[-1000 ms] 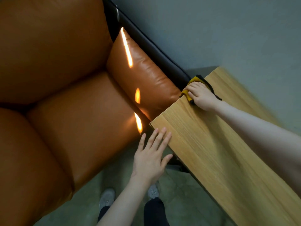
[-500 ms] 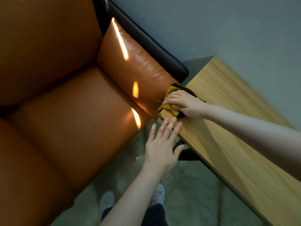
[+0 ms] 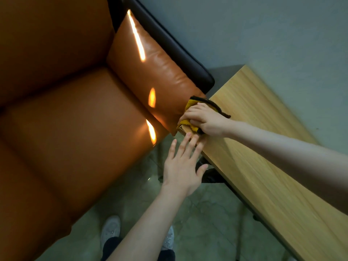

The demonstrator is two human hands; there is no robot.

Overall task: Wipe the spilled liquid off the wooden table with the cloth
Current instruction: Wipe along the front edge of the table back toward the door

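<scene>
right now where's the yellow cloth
In the head view the yellow cloth lies at the near corner of the wooden table, beside the orange sofa armrest, under the right hand.

Two bare forearms in shot, no sleeves, no watch or rings visible on the left hand or the right hand. Down below, dark trousers ending at the ankles, and a pair of pale grey-white trainers with laces, the second partly hidden behind the left forearm.
</scene>
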